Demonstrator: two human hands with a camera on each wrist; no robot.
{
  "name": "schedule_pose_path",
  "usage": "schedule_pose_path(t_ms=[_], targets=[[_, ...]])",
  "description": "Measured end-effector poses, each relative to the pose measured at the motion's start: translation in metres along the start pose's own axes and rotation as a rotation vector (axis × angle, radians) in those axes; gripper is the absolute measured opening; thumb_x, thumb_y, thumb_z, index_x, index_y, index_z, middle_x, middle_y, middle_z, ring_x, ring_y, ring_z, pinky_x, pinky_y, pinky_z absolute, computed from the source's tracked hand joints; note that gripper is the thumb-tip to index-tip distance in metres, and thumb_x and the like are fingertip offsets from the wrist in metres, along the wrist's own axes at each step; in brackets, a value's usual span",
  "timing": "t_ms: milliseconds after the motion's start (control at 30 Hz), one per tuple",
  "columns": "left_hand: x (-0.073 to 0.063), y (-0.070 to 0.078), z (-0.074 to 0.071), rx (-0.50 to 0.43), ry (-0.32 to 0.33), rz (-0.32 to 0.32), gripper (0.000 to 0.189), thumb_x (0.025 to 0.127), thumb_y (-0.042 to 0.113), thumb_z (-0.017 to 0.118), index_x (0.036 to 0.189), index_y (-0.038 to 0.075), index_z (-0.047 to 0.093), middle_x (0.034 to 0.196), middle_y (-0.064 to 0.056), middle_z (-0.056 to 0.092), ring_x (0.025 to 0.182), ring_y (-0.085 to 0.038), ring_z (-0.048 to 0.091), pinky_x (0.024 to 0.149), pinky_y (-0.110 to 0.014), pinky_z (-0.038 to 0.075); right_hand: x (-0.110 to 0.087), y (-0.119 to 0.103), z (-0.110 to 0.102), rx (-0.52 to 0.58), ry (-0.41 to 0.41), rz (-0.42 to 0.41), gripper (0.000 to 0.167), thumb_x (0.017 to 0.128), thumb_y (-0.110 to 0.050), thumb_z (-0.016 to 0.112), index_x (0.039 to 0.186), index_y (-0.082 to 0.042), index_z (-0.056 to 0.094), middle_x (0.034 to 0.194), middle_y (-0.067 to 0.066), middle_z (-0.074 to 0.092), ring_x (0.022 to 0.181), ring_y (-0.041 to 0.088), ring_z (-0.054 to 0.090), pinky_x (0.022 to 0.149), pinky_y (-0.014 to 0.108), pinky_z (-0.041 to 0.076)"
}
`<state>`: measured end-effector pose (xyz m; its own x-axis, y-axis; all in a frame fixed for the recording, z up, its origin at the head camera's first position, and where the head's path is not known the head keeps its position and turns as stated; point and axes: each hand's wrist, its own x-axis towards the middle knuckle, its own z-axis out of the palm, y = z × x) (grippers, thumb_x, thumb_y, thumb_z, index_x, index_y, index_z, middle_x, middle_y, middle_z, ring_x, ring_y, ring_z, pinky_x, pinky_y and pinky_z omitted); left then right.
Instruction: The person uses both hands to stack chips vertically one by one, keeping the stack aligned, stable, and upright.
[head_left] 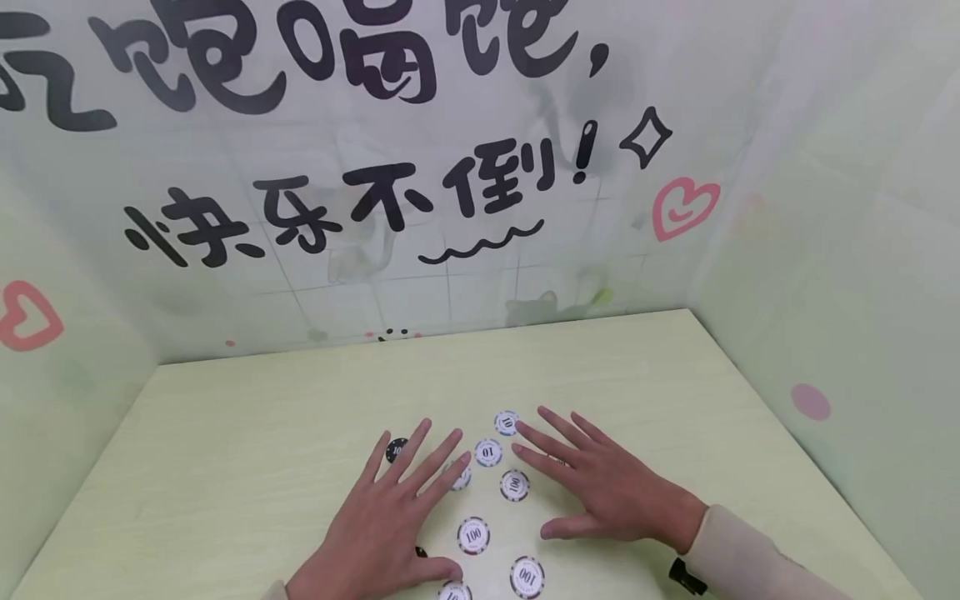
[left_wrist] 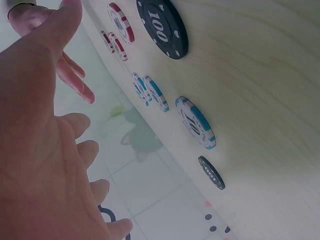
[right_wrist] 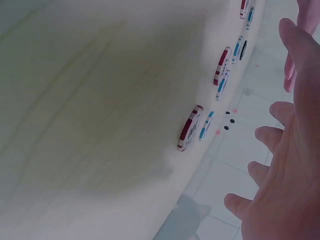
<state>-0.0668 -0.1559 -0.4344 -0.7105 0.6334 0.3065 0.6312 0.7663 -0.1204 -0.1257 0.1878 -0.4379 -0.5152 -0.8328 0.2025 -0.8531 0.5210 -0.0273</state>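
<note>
Several poker chips lie spread flat on the pale table. My left hand (head_left: 386,521), palm down with fingers spread, hovers over the left chips; a black chip (head_left: 395,451) shows beside its fingers and a blue-edged chip (left_wrist: 196,123) lies below it in the left wrist view. My right hand (head_left: 600,479), also spread, is over the right side and partly covers a chip near its fingers. Between the hands lie a blue-edged 10 chip (head_left: 488,452), a red-edged 100 chip (head_left: 473,535) and another 100 chip (head_left: 527,577). Neither hand holds anything.
The pale wooden table (head_left: 262,433) ends at a back wall (head_left: 360,283) with large black writing and meets side walls left and right. A small black object (head_left: 687,577) shows at the right sleeve (head_left: 750,554).
</note>
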Motion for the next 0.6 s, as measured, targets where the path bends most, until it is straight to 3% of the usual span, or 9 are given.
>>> schedule_pose_path(t_ms=[333,600], targets=[[-0.0008,0.0048,0.0056,-0.002,0.002,-0.014,0.116,0.08,0.102,0.053,0.166,0.024,0.051,0.179,-0.001,0.033,0.164,-0.037,0.027,0.123,-0.072,0.023,0.0029,-0.0062,0.0081,-0.016,0.009,-0.052,0.101,0.099,-0.089,0.039,0.174,-0.021,0.035,0.181,0.008,0.024,0.166,0.039,0.018,0.122,0.07,0.031],[-0.0004,0.0063,0.0041,0.011,-0.026,-0.039,0.116,0.08,0.103,0.05,0.168,0.027,0.049,0.18,-0.002,0.031,0.164,-0.036,0.026,0.122,-0.076,0.023,0.0038,-0.0093,0.0094,-0.022,-0.008,-0.045,0.103,0.098,-0.09,0.038,0.173,-0.019,0.036,0.182,0.01,0.02,0.167,0.039,0.017,0.122,0.072,0.03]])
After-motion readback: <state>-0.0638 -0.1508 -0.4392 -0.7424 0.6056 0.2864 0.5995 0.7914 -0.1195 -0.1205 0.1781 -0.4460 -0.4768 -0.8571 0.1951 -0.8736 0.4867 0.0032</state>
